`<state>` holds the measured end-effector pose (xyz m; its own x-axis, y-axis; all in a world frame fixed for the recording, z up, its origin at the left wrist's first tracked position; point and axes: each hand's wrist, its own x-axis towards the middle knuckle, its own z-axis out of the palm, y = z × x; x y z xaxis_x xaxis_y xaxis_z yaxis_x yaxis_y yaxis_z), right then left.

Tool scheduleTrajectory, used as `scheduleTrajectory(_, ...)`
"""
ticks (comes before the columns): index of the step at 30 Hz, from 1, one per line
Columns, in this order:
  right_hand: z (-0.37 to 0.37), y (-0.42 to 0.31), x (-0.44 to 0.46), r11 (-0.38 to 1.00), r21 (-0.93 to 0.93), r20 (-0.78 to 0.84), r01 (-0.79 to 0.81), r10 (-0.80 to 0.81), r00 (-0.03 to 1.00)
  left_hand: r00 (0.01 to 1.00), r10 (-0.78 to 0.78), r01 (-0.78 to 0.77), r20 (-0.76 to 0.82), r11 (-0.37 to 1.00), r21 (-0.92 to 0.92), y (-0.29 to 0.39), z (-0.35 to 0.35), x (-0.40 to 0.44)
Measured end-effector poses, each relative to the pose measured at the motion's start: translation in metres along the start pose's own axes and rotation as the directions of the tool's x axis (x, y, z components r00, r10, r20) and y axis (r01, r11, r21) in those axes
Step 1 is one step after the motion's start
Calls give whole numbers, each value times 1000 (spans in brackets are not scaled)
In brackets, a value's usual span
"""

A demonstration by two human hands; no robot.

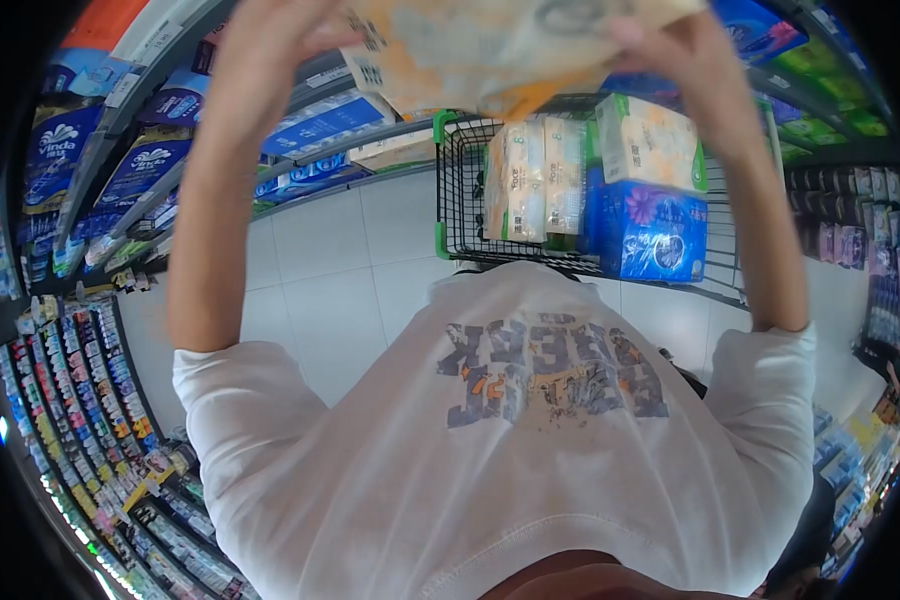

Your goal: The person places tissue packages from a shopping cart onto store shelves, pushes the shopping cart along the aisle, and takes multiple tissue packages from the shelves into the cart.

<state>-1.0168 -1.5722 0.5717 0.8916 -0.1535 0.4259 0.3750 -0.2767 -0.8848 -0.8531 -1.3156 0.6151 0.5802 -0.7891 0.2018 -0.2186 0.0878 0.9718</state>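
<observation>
Held up at the top of the view is a large cream-and-orange plastic-wrapped tissue pack (470, 55), blurred and partly cut off by the frame edge. My left hand (305, 35) grips its left end, with some fingers out of sight. At its right end my right hand (670, 50) holds on, the thumb against the wrapping. Below the pack stands a black wire shopping cart (460, 190) with green corners. Inside it are cream tissue packs (535, 185), another cream pack (650, 145) and a blue tissue pack (655, 232).
Shelves on the left carry blue Vinda packs (150, 165) and other paper goods. Racks of small colourful packages (80, 390) stand at lower left. More hanging goods (850, 215) are on the right. Pale floor tiles (320, 280) lie between shelves and cart.
</observation>
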Motion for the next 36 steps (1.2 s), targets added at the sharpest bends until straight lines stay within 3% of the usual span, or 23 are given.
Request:
scheduleTrajectory(1,-2,17,-19,979,-92,-18,-183,182,983,994,-94,100,-48,986,134,-31,-5,3)
scheduleTrajectory(3,24,32,-47,909,38,50,-415,413,909,962,-220,242,-163,962,130,-71,23,2)
scheduleTrajectory(4,36,44,-61,904,45,51,-425,423,905,959,-232,254,-160,959,128,-95,25,1)
scheduleTrajectory(6,59,69,-90,752,327,14,-573,602,798,899,-426,425,-105,905,-33,-151,26,4)
scheduleTrajectory(7,70,80,-102,742,332,14,-582,613,790,893,-438,437,-99,899,-35,-175,29,5)
scheduleTrajectory(9,87,95,-121,500,616,54,-609,744,666,835,-545,529,-75,833,-165,-217,39,5)
scheduleTrajectory(10,93,98,-127,492,621,48,-610,753,657,812,-569,532,-132,814,-234,-233,49,6)
scheduleTrajectory(12,104,101,-137,330,709,63,-623,851,521,784,-615,583,-81,775,-244,-263,57,5)
scheduleTrajectory(16,113,114,-148,285,703,62,-652,888,456,734,-673,618,-91,718,-320,-310,77,-1)
scheduleTrajectory(19,115,118,-152,364,590,42,-721,877,478,723,-687,611,-78,688,-392,-325,73,-6)
scheduleTrajectory(21,115,113,-149,362,593,58,-719,871,487,745,-664,506,-59,621,-599,-324,69,-8)
scheduleTrajectory(23,120,118,-151,549,488,17,-679,772,636,741,-670,504,-36,591,-630,-310,68,-8)
scheduleTrajectory(25,127,119,-154,510,592,25,-625,762,646,754,-657,498,-4,575,-650,-303,66,-5)
scheduleTrajectory(27,128,121,-160,601,358,23,-715,760,650,758,-653,499,2,578,-645,-301,67,-1)
scheduleTrajectory(29,122,120,-161,664,315,17,-678,710,704,756,-653,471,-50,596,-650,-294,69,1)
scheduleTrajectory(30,117,118,-158,682,65,-18,-728,730,683,757,-651,470,-53,599,-648,-293,70,3)
scheduleTrajectory(31,112,115,-154,648,-190,-60,-738,742,667,733,-671,490,-112,636,-596,-290,74,6)
scheduleTrajectory(33,99,115,-147,620,-259,-101,-741,745,659,711,-680,507,-176,670,-541,-285,82,12)
scheduleTrajectory(35,85,128,-147,587,-330,-142,-739,743,654,586,-762,716,-275,646,-265,-271,92,19)
scheduleTrajectory(36,79,142,-152,636,-344,-212,-691,664,717,571,-771,744,-283,631,-217,-270,96,21)
